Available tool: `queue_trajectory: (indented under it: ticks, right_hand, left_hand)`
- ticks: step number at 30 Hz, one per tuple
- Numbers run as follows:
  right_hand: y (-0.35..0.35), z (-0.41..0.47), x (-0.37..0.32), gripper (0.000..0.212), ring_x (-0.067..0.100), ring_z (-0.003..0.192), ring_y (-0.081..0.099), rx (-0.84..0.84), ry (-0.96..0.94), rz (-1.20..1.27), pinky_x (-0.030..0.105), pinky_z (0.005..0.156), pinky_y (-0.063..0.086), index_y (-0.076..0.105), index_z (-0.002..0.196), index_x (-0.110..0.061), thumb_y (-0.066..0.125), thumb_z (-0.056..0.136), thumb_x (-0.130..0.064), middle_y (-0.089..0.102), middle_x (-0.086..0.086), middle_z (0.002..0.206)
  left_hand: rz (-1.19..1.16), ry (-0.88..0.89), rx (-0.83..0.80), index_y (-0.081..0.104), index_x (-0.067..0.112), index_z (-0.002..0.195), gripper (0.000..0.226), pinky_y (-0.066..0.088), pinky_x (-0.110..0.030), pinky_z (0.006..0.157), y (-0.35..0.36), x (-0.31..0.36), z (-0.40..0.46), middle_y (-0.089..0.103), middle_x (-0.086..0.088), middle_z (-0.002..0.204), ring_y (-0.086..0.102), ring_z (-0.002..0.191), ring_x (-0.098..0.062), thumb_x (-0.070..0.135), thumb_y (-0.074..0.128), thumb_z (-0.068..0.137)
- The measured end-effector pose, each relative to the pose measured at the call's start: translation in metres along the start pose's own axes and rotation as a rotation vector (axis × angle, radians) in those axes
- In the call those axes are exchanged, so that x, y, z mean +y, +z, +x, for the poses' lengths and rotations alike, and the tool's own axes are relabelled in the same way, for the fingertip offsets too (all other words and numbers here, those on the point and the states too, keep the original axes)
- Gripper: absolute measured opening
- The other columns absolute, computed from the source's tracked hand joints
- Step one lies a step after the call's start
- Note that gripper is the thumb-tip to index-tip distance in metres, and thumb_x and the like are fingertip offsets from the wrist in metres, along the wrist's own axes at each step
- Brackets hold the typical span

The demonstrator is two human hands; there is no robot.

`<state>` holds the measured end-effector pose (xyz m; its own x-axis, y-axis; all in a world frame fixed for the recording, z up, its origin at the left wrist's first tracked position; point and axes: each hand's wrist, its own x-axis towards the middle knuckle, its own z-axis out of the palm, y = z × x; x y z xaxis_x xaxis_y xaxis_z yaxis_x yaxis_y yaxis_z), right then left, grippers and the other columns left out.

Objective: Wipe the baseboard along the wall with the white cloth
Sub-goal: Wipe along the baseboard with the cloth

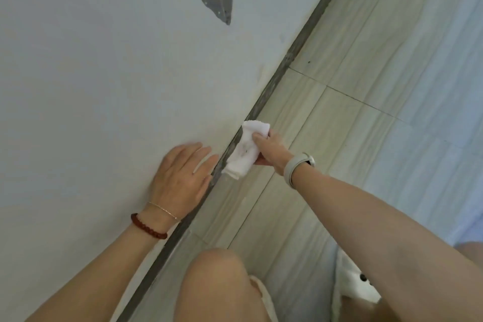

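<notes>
Head cam, close, looks down along wall [91, 86] w/ floor [366, 86].

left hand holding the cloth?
No, the left hand lies flat and open against the wall, while the right hand grips the white cloth at the baseboard.

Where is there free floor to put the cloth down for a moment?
The pale floor tiles right of the dark baseboard, ahead of the right hand gripping the white cloth, are bare. It is crowded near the knee and the left hand on the wall.
</notes>
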<state>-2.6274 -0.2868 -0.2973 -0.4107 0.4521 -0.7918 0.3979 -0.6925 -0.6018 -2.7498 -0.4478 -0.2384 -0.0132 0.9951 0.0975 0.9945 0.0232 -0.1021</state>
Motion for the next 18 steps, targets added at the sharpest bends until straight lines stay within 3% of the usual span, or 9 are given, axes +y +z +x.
queue_trajectory:
  ticks: [5,7,9,14,18]
  right_hand:
    - [0.046,0.031,0.086,0.037,0.03,0.108,0.061,0.022,0.031,0.256,0.033,0.07,0.057,0.04,0.135,-0.015,0.039,0.098,-0.019,0.057,0.012,0.126]
    - [0.056,0.03,0.113,0.036,0.029,0.107,0.06,-0.025,0.086,0.317,0.028,0.064,0.057,0.04,0.134,-0.014,0.039,0.098,-0.015,0.057,0.013,0.124]
    - [0.064,0.027,0.132,0.038,0.028,0.104,0.059,-0.089,0.109,0.315,0.032,0.069,0.056,0.039,0.134,-0.013,0.04,0.096,-0.008,0.057,0.014,0.122]
    - [0.079,0.014,0.168,0.045,0.035,0.115,0.056,-0.176,0.223,0.237,0.042,0.088,0.052,0.035,0.136,-0.009,0.041,0.092,0.001,0.053,0.018,0.129]
    - [0.102,0.025,0.193,0.046,0.035,0.111,0.06,-0.129,0.35,0.066,0.047,0.091,0.053,0.039,0.132,-0.001,0.053,0.09,-0.013,0.056,0.022,0.126]
  left_hand:
    - [0.292,0.025,0.129,0.068,0.01,0.103,0.027,0.022,-0.039,0.109,0.038,-0.003,-0.01,0.067,-0.011,0.115,0.061,0.111,-0.027,0.0,0.05,0.085]
    - [0.361,0.004,0.159,0.069,0.01,0.102,0.024,0.02,-0.04,0.111,0.05,-0.004,-0.016,0.065,-0.013,0.119,0.06,0.113,-0.027,0.001,0.052,0.087]
    - [0.408,-0.043,0.168,0.068,0.01,0.104,0.021,0.017,-0.04,0.113,0.057,-0.001,-0.026,0.062,-0.013,0.124,0.056,0.118,-0.027,0.006,0.056,0.087]
    - [0.542,-0.223,0.12,0.061,0.013,0.118,0.03,0.003,-0.04,0.116,0.063,0.009,-0.083,0.049,-0.006,0.138,0.029,0.138,-0.021,0.009,0.057,0.089]
    - [0.715,-0.179,0.15,0.059,0.019,0.123,0.034,-0.001,-0.041,0.117,0.074,-0.001,-0.101,0.039,-0.003,0.144,0.003,0.145,-0.02,0.008,0.057,0.091]
